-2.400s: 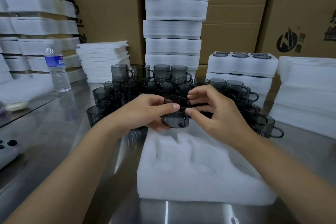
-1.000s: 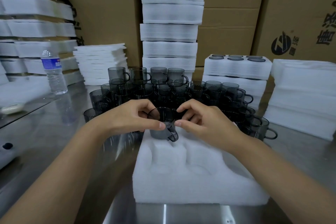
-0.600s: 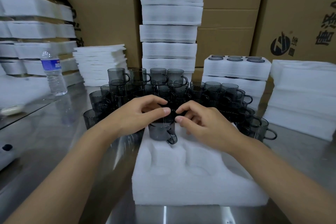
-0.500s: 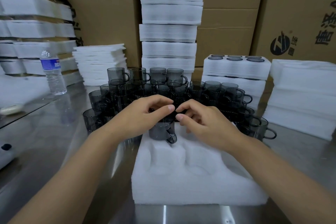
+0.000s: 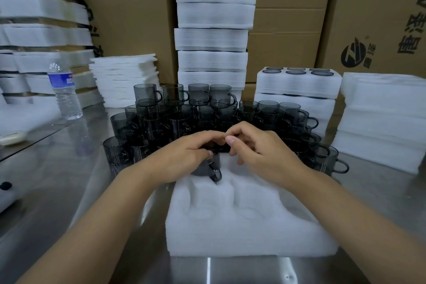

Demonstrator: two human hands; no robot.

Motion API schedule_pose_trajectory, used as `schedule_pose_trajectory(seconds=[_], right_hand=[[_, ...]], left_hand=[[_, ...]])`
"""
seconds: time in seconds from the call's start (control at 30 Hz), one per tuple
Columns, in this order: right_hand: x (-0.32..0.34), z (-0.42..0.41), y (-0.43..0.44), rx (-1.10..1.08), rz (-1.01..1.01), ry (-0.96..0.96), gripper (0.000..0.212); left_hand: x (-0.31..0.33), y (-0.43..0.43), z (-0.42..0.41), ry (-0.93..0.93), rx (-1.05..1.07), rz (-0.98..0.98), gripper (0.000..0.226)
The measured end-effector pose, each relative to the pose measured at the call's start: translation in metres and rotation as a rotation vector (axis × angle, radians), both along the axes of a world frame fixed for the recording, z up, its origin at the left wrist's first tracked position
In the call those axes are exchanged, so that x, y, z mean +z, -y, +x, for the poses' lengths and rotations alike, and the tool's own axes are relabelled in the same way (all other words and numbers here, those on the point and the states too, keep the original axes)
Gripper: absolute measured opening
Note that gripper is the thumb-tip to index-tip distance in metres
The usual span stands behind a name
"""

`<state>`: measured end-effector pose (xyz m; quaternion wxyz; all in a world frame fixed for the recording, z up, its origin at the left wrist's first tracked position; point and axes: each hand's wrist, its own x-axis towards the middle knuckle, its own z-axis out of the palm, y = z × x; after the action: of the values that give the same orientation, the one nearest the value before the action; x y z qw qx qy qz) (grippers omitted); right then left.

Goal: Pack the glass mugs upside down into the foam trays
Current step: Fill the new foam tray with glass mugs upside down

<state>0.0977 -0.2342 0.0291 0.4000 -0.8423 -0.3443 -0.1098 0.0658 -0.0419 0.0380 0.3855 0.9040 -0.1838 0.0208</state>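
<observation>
One smoky glass mug (image 5: 208, 165) sits in the far-left pocket of the foam tray (image 5: 251, 226), partly sunk, its handle turned toward the camera and lying close to the foam. The left hand (image 5: 182, 159) curls over it from the left, its grip closed around the upper part of the glass. The right hand (image 5: 260, 152) comes in from the other side with fingers bent and fingertips at the mug's top edge. Whether that grip pinches the glass or only touches it cannot be told.

By my reading the step in hand is seating this first mug, since the tray's other pockets show as bare hollows. The next move would be a push straight down until the glass is level with the foam. After that comes letting go and reaching for the loose mugs (image 5: 198, 99), massed two tiers high just behind the tray on the steel bench (image 5: 57, 191). Glass on glass there calls for a careful lift.

Both hands cover the mug's top, so I cannot confirm that it is mouth-down, nor how deep it sits. To the right rear a filled tray (image 5: 297, 84) shows round mug bases. A tall stack of foam (image 5: 214, 37) and cardboard boxes (image 5: 129, 18) stand behind, with a water bottle (image 5: 64, 92) at left. The forearms run out of frame.
</observation>
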Motion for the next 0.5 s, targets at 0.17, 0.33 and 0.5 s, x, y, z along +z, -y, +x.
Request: schedule_pose_trajectory(seconds=[0.17, 0.33, 0.5], right_hand=[[0.000, -0.001, -0.001, 0.008, 0.003, -0.012, 0.014], [0.000, 0.000, -0.001, 0.006, -0.003, -0.011, 0.011], [-0.002, 0.001, -0.002, 0.013, 0.003, -0.009, 0.010]], left_hand=[[-0.001, 0.002, -0.001, 0.030, 0.010, 0.124, 0.025], [0.000, 0.005, -0.001, 0.018, 0.023, 0.241, 0.039], [0.000, 0.010, -0.002, 0.058, 0.048, 0.477, 0.044]])
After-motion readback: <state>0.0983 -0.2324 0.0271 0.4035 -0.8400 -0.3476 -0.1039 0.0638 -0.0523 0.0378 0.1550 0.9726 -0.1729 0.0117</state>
